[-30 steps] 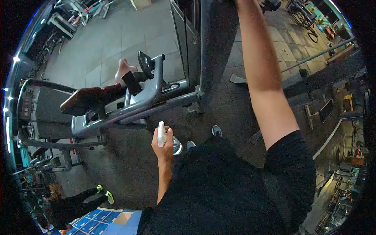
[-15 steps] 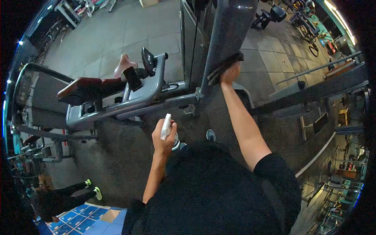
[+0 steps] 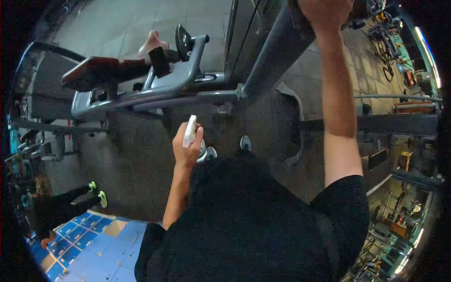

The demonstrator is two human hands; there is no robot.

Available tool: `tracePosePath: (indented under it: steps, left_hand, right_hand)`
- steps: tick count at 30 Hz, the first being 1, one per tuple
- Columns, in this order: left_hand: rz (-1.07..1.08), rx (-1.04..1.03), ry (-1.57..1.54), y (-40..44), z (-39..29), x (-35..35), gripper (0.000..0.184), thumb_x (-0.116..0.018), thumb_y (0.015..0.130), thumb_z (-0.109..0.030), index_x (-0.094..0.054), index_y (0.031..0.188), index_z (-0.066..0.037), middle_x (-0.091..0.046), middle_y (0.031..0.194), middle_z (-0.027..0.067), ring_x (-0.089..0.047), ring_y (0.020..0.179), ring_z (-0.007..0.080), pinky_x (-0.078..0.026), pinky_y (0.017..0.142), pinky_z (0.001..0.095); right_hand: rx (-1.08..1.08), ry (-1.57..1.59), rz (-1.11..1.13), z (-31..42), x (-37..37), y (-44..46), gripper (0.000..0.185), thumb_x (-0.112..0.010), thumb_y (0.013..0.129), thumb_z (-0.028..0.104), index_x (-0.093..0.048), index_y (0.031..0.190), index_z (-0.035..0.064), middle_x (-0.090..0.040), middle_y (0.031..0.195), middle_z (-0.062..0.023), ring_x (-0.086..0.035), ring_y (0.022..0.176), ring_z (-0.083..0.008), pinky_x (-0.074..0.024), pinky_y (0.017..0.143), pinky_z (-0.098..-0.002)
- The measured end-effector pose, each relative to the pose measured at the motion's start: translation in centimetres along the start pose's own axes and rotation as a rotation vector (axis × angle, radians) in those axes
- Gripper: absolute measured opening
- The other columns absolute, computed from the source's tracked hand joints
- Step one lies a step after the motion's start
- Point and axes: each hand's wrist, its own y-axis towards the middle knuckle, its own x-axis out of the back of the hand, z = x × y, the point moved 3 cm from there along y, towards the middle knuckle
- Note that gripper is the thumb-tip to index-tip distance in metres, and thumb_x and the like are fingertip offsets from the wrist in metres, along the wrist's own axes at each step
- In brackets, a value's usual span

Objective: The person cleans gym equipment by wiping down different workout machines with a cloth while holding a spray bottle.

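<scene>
Spray bottle (image 3: 189, 133) sits clasped within the left fingers (image 3: 198, 137).

Dim, grainy indoor light, glaring strip light (image 3: 429, 58) at upper right, fisheye-bowed edges, black corners

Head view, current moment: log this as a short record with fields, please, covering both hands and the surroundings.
Left hand: left hand gripping a spray bottle with a white head
Right hand: right hand at the top edge, beside a dark cloth at a grey post; finger grip unclear
Equipment: gym machine with a brownish pad, left of the post
Others: person, yellow-green shoes, lower left
Background: blue lockers, bottom left
</scene>
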Motion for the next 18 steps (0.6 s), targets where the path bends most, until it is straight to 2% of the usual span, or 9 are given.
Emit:
tracePosePath:
  steps: [3, 5, 7, 10, 12, 13, 15, 17, 18]
  left_hand:
    - [0.022, -0.002, 0.036, 0.6, 0.2, -1.2, 0.014, -0.073, 0.097, -0.015, -0.070, 0.105, -0.004, -0.069, 0.089, 0.0030, -0.063, 0.081, 0.0091, -0.051, 0.074, 0.0263]
    - [0.021, -0.016, 0.028, 0.8, -0.4, -2.4, 0.015, -0.073, 0.097, -0.015, -0.070, 0.105, -0.004, -0.069, 0.089, 0.0031, -0.063, 0.081, 0.0091, -0.051, 0.073, 0.0264]
    - [0.022, -0.041, 0.021, 0.7, -1.6, -3.0, 0.014, -0.073, 0.097, -0.014, -0.069, 0.105, -0.004, -0.068, 0.088, 0.0022, -0.062, 0.079, 0.0085, -0.050, 0.072, 0.0252]
    - [0.023, -0.041, -0.082, 0.4, -2.3, -3.9, 0.014, -0.072, 0.096, -0.015, -0.069, 0.102, -0.002, -0.068, 0.086, 0.0066, -0.066, 0.077, 0.0142, -0.052, 0.069, 0.0302]
    - [0.015, -0.084, -0.128, -0.1, -2.1, -4.2, 0.011, -0.072, 0.097, -0.012, -0.069, 0.104, -0.005, -0.064, 0.086, -0.0006, -0.057, 0.074, 0.0054, -0.046, 0.065, 0.0228]
    - [0.001, -0.126, -0.124, -0.3, -2.0, -4.3, 0.011, -0.071, 0.098, -0.012, -0.069, 0.105, -0.005, -0.064, 0.086, -0.0010, -0.056, 0.073, 0.0049, -0.045, 0.063, 0.0226]
    - [-0.023, -0.104, -0.143, -1.2, -2.0, -4.1, 0.012, -0.072, 0.098, -0.013, -0.069, 0.105, -0.004, -0.064, 0.086, -0.0005, -0.057, 0.074, 0.0052, -0.046, 0.064, 0.0229]
    - [-0.046, -0.127, -0.112, -1.8, -1.2, -4.1, 0.012, -0.072, 0.098, -0.014, -0.069, 0.105, -0.004, -0.065, 0.087, -0.0001, -0.057, 0.075, 0.0055, -0.046, 0.065, 0.0232]
    - [-0.072, -0.127, -0.087, -1.6, -1.1, -4.2, 0.013, -0.072, 0.098, -0.014, -0.069, 0.105, -0.004, -0.065, 0.087, 0.0003, -0.057, 0.075, 0.0058, -0.047, 0.066, 0.0234]
  right_hand:
    - [-0.016, 0.501, 0.120, 4.0, -0.1, -6.5, 0.051, -0.067, 0.094, 0.022, -0.058, 0.136, -0.0054, -0.052, 0.141, -0.0285, -0.046, 0.137, -0.0429, -0.0394, 0.111, -0.0601]
    - [0.471, -0.042, 0.258, 4.9, -0.2, -12.1, 0.046, -0.049, 0.105, 0.042, -0.067, 0.120, 0.0026, -0.066, 0.122, -0.0219, -0.064, 0.116, -0.0354, -0.0454, 0.104, -0.0556]
    - [0.626, 0.017, 0.313, 5.7, -0.7, -19.1, 0.035, -0.053, 0.102, 0.033, -0.069, 0.105, 0.0016, -0.068, 0.116, -0.0266, -0.067, 0.106, -0.0423, -0.0519, 0.095, -0.0530]
    - [0.967, -0.240, 0.415, 7.9, -0.2, -25.9, 0.029, -0.062, 0.096, 0.031, -0.072, 0.101, 0.0048, -0.069, 0.112, -0.0148, -0.065, 0.114, -0.0301, -0.0488, 0.106, -0.0520]
    - [1.076, -0.385, 0.383, 8.5, -0.7, -30.7, 0.026, -0.064, 0.094, 0.028, -0.071, 0.099, 0.0043, -0.070, 0.110, -0.0134, -0.066, 0.113, -0.0290, -0.0496, 0.106, -0.0510]
    - [1.033, -0.161, 0.447, 8.5, -1.1, -32.3, 0.033, -0.060, 0.092, 0.032, -0.073, 0.102, 0.0035, -0.071, 0.111, -0.0167, -0.067, 0.113, -0.0313, -0.0527, 0.101, -0.0514]
    - [0.984, 0.042, 0.485, 7.7, -0.8, -30.0, 0.041, -0.057, 0.090, 0.036, -0.075, 0.104, 0.0027, -0.073, 0.113, -0.0199, -0.069, 0.112, -0.0336, -0.0557, 0.097, -0.0519]
    - [1.416, -0.350, 0.364, 7.0, 2.3, -22.6, 0.030, -0.061, 0.097, 0.029, -0.073, 0.111, 0.0047, -0.070, 0.123, -0.0153, -0.063, 0.124, -0.0325, -0.0445, 0.115, -0.0498]
    - [1.406, -0.576, 0.259, 5.7, 2.4, -19.0, 0.040, -0.061, 0.098, 0.030, -0.068, 0.128, 0.0048, -0.069, 0.128, -0.0160, -0.059, 0.130, -0.0361, -0.0373, 0.122, -0.0506]
